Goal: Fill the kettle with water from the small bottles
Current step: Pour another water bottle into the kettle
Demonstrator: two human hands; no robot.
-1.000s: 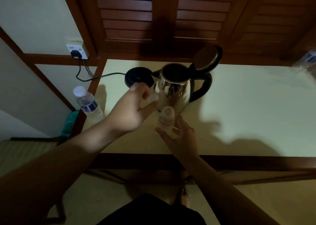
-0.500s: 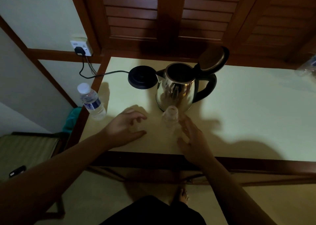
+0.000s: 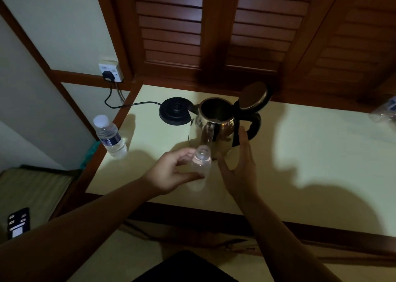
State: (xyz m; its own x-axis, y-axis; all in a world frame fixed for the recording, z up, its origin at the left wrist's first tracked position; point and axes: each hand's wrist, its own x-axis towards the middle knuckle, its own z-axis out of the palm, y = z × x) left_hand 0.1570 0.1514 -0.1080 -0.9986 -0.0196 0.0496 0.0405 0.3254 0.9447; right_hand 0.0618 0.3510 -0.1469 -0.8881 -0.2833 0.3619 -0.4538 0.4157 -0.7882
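While the left hand grips the uncapped small bottle and the right hand hovers open, thin plastic likely buckles, so hold mid-body.

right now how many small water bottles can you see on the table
3. An uncapped bottle stands in front of the kettle, gripped by the left hand. A capped bottle stands at the table's left edge. A third, a crumpled bottle, lies at the far right, cut off by the frame.
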